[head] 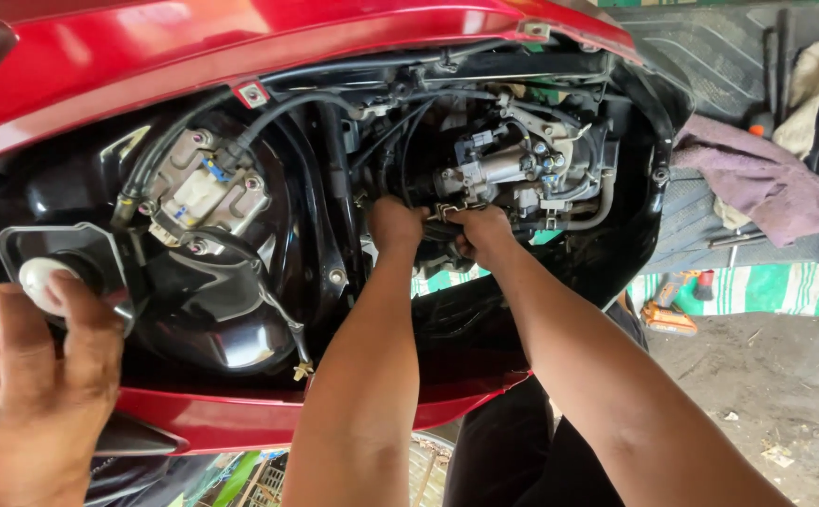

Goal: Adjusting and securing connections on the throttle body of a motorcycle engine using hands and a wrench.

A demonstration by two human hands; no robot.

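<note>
Inside the opened red scooter body (240,56), centre: left hand (397,225) and right hand (482,235), side by side, fingers clenched around what seems to be a black hose (439,228) with a metal clip (447,210), just below the grey engine parts (498,169). Lower left: another person's hand (38,394), fingertips touching a white cap (41,282). Right: purple cloth (766,178).

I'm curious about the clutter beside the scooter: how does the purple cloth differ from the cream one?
The purple cloth is dusky mauve, while the cream cloth is pale off-white. The purple cloth spreads wide in heavy folds. The cream cloth shows as a narrower strip, higher in the picture. Both lie crumpled to the right of the red scooter.
</note>
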